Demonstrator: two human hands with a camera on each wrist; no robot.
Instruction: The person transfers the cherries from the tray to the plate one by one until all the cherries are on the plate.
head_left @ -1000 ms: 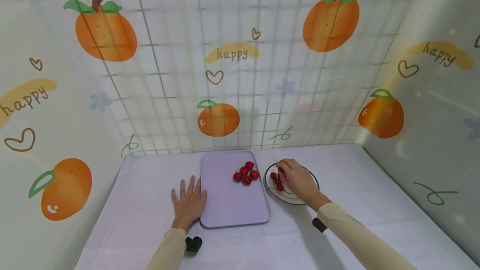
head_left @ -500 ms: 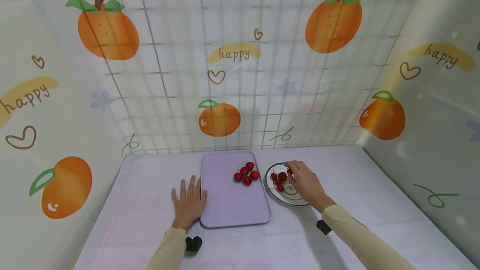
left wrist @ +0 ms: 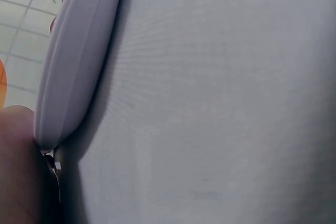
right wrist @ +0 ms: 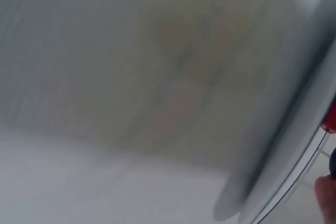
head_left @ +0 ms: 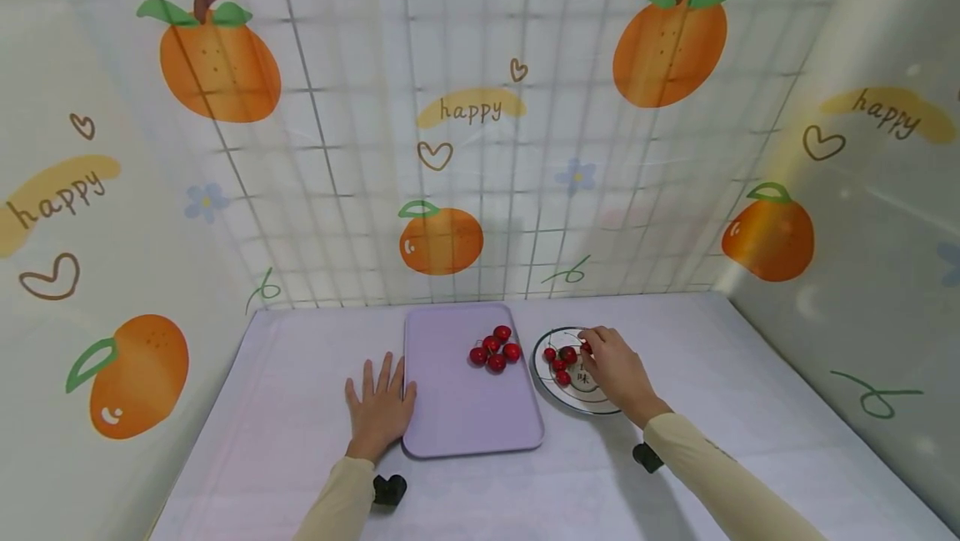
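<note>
My left hand (head_left: 380,416) rests on the table with its fingers spread, the thumb against the left edge of a lilac tray (head_left: 457,424). Several red cherries (head_left: 495,363) sit together on the tray's right side. Over the white, dark-rimmed plate (head_left: 558,393) my right hand (head_left: 618,374) pinches a cherry (head_left: 587,348) at its fingertips, which mostly hide it. More cherries (head_left: 562,378), some with stems, lie on the plate's left part. In the right wrist view only a fingertip, a red cherry (right wrist: 329,120) and part of a dark round thing show at the right edge.
A pale cloth covers the table (head_left: 300,341). Behind and at both sides stand curtains (head_left: 480,174) printed with oranges. Black heart-shaped pieces (head_left: 389,490) show by both wrists.
My right hand has moved a little to the right over the plate, away from the cherries at its left, with a cherry at its fingertips. The left hand stays in place.
</note>
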